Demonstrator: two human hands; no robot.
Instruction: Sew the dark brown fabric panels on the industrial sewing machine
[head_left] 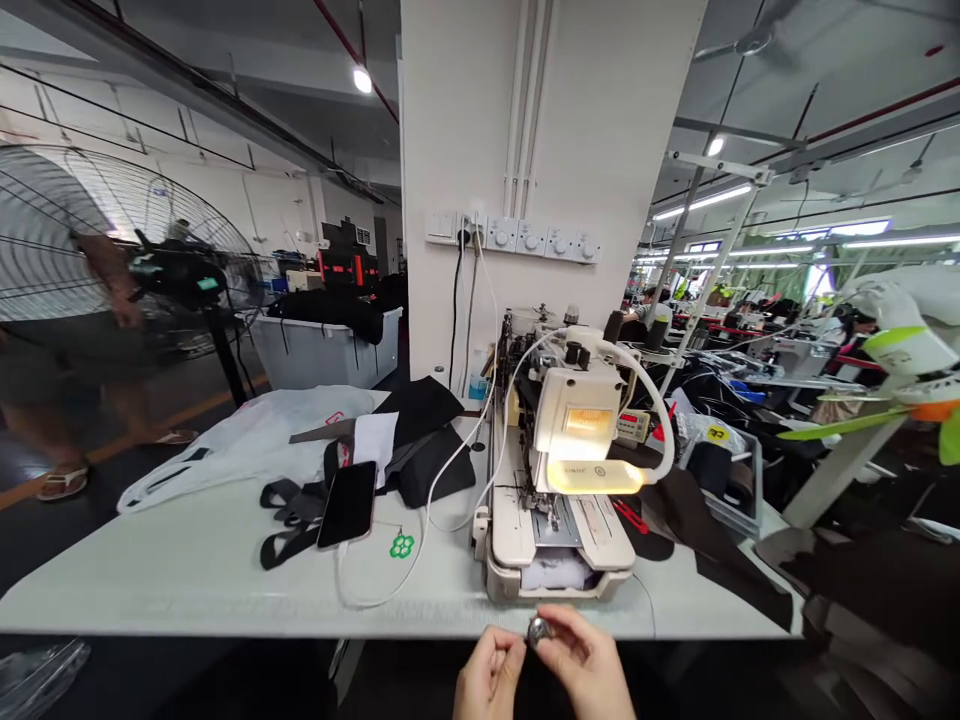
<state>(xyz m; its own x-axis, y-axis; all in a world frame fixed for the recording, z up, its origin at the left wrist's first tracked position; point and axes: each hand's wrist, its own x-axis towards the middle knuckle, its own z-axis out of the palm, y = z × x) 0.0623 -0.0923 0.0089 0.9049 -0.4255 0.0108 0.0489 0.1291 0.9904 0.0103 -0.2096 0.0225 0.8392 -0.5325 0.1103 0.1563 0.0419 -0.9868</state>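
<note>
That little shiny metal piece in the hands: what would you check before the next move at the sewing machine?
1. Small metal piece pinched by both left hand and right hand: ok.
2. What the piece is: cannot tell, too small.
3. Sewing machine lamp lit over the needle: ok.
4. Phone and white cable lie left of the machine, apart from it: ok.
5. Black fabric lies against the machine's right side: not ok.

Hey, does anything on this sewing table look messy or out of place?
Somewhat. A phone lies on black straps, its white cable looping loosely across the table. Black fabric hangs over the right edge.
</note>
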